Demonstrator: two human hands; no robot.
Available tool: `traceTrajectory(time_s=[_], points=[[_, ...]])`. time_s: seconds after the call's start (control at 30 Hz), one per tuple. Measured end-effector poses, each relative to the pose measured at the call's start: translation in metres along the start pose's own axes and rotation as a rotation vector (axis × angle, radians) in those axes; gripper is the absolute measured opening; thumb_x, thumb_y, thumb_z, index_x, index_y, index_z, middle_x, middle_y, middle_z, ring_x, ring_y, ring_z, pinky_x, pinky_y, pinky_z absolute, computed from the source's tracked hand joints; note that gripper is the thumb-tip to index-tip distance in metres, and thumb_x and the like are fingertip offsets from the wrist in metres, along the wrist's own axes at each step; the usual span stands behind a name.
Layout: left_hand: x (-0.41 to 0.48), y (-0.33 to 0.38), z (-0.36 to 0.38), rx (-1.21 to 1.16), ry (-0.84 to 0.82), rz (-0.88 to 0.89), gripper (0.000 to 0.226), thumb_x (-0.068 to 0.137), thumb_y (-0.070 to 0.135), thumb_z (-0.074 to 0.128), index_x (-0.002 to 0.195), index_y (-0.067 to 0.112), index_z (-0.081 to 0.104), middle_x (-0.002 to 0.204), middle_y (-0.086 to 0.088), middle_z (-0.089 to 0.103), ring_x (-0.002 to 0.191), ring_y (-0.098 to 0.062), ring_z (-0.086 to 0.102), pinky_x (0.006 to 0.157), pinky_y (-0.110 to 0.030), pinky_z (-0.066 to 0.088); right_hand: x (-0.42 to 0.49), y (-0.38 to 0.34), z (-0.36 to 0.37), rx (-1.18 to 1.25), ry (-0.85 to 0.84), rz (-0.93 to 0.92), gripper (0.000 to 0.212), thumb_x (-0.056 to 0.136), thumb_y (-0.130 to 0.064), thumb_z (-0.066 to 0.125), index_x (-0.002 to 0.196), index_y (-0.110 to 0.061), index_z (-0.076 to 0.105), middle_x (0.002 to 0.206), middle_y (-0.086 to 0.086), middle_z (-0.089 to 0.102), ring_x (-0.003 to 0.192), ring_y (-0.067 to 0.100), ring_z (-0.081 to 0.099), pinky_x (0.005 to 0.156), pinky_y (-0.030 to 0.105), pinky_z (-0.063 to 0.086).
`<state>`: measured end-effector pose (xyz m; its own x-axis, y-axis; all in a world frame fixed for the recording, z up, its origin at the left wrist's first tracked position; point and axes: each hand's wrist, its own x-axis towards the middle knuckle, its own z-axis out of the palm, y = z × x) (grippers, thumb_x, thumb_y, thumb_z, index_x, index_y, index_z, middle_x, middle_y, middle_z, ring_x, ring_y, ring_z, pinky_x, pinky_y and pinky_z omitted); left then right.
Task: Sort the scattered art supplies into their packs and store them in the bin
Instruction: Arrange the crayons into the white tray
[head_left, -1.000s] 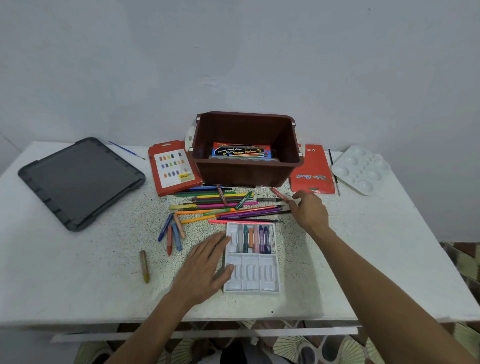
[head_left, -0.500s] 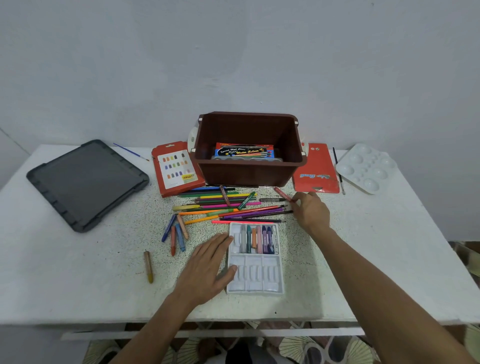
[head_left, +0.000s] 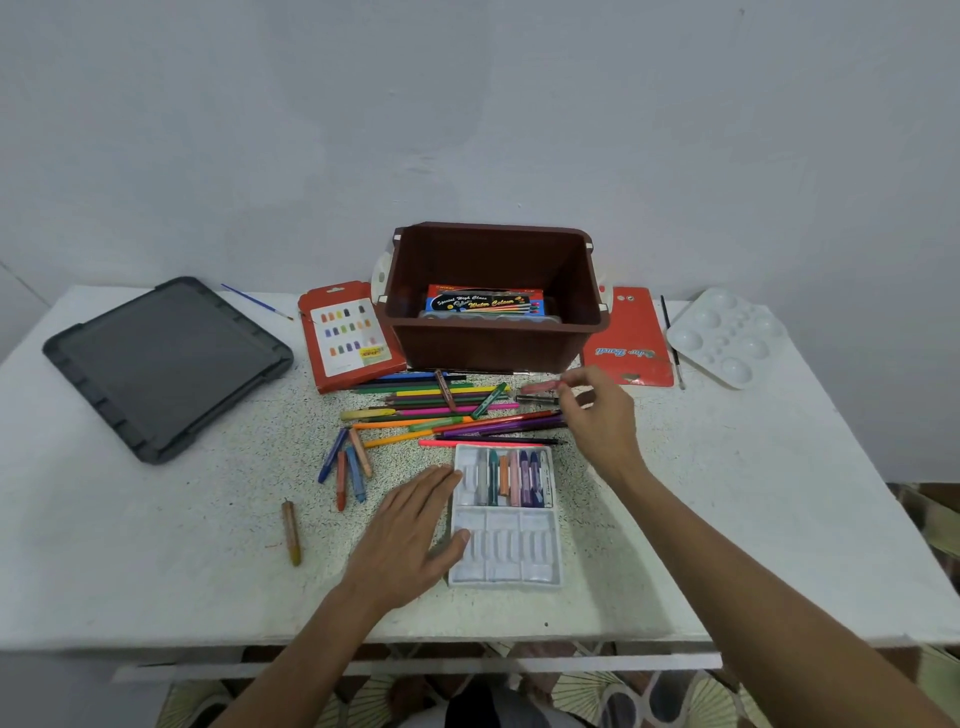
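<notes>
A white plastic crayon tray (head_left: 505, 551) lies near the table's front, with several crayons in its upper half. My left hand (head_left: 410, 535) rests flat on the table against the tray's left edge, thumb on its rim. My right hand (head_left: 602, 421) pinches a pink crayon (head_left: 540, 387), lifted a little in front of the brown bin (head_left: 493, 343). A heap of coloured pencils (head_left: 447, 410) lies between bin and tray. Loose crayons (head_left: 348, 462) lie to the left, and a brown crayon (head_left: 291, 532) lies apart. Inside the bin sits a water-colour pack (head_left: 483, 301).
A dark grey bin lid (head_left: 166, 364) lies at the left. A red crayon box (head_left: 345, 335) and a red pencil pack (head_left: 626, 343) flank the bin. A white paint palette (head_left: 727, 338) and thin brushes (head_left: 672, 343) lie at the right, a blue brush (head_left: 257, 301) behind the lid.
My right hand has picked the pink crayon up off the table near the bin's front right corner. My left hand stays at the tray.
</notes>
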<state>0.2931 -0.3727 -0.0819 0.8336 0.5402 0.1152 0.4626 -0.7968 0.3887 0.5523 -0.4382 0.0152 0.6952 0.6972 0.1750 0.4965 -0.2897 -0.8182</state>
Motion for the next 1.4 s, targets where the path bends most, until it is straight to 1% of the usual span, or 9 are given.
traceTrajectory(time_s=[0.13,0.27,0.33,0.53,0.63,0.87,1.0,1.17,1.4], points=[[0.001,0.001,-0.001,-0.003,0.000,0.000,0.068,0.098,0.063,0.025,0.154,0.024,0.025,0.159,0.007,0.027,0.146,-0.005,0.018,0.119,-0.032,0.019,-0.023,-0.017,0.015,0.168,-0.203,-0.008,0.007,0.093,-0.007,0.062,0.089,-0.011,0.065,0.077,-0.009,0.070,0.070,0.001,0.067,0.063,0.011,0.048],[0.000,0.001,-0.001,0.005,-0.012,-0.011,0.071,0.097,0.064,0.025,0.155,0.023,0.021,0.160,0.007,0.023,0.147,-0.004,0.014,0.119,-0.028,0.011,-0.038,-0.020,0.032,0.178,-0.336,0.010,0.007,0.094,-0.007,0.061,0.093,-0.012,0.066,0.067,-0.014,0.067,0.060,0.010,0.066,0.055,0.024,0.054],[0.000,0.001,0.000,0.006,-0.011,-0.016,0.073,0.097,0.064,0.025,0.156,0.021,0.021,0.161,0.006,0.023,0.147,-0.005,0.014,0.119,-0.027,0.011,-0.041,-0.017,0.039,0.138,-0.335,0.009,0.006,0.093,-0.011,0.064,0.096,-0.014,0.068,0.069,-0.016,0.065,0.059,0.008,0.063,0.056,0.029,0.054],[0.000,0.000,0.000,0.009,-0.011,-0.015,0.075,0.096,0.065,0.023,0.156,0.019,0.021,0.161,0.005,0.022,0.147,-0.005,0.013,0.119,-0.027,0.009,-0.041,-0.018,0.050,0.149,-0.324,0.024,0.007,0.092,-0.010,0.065,0.098,-0.009,0.069,0.073,-0.012,0.064,0.061,-0.002,0.059,0.059,0.015,0.048],[0.001,0.001,0.000,0.009,-0.004,-0.013,0.075,0.097,0.065,0.023,0.156,0.019,0.023,0.160,0.003,0.025,0.147,-0.007,0.016,0.119,-0.028,0.012,-0.041,-0.017,0.053,0.146,-0.332,0.032,0.006,0.091,-0.013,0.066,0.096,-0.016,0.069,0.078,-0.011,0.065,0.069,0.001,0.060,0.067,0.020,0.051],[0.001,0.001,0.000,0.017,-0.001,-0.011,0.075,0.097,0.065,0.022,0.155,0.018,0.024,0.160,0.002,0.027,0.147,-0.008,0.018,0.119,-0.029,0.014,-0.047,-0.012,0.061,0.072,-0.344,0.017,0.008,0.091,-0.011,0.065,0.097,-0.017,0.066,0.079,-0.010,0.065,0.066,-0.002,0.059,0.064,0.022,0.051],[0.000,0.000,0.000,0.018,-0.005,-0.009,0.074,0.097,0.063,0.025,0.155,0.018,0.023,0.160,0.003,0.026,0.147,-0.008,0.017,0.120,-0.031,0.015,-0.051,-0.010,0.063,-0.062,-0.353,-0.073,0.008,0.092,-0.015,0.064,0.100,-0.015,0.066,0.082,-0.006,0.067,0.066,0.001,0.058,0.061,0.014,0.046],[0.001,0.001,-0.001,0.025,-0.004,-0.005,0.073,0.097,0.063,0.026,0.155,0.018,0.023,0.160,0.003,0.025,0.147,-0.008,0.017,0.119,-0.029,0.013,-0.051,-0.002,0.068,-0.230,-0.344,-0.211,0.022,0.093,-0.022,0.064,0.113,-0.014,0.066,0.103,0.004,0.061,0.090,0.016,0.055,0.079,0.030,0.047],[0.001,0.000,0.000,0.029,-0.005,-0.009,0.075,0.097,0.064,0.022,0.155,0.017,0.025,0.160,0.003,0.027,0.147,-0.008,0.018,0.120,-0.031,0.015,-0.055,0.006,0.075,-0.360,-0.329,-0.234,0.035,0.095,-0.031,0.061,0.128,-0.018,0.062,0.104,0.005,0.053,0.100,0.022,0.049,0.088,0.033,0.044]])
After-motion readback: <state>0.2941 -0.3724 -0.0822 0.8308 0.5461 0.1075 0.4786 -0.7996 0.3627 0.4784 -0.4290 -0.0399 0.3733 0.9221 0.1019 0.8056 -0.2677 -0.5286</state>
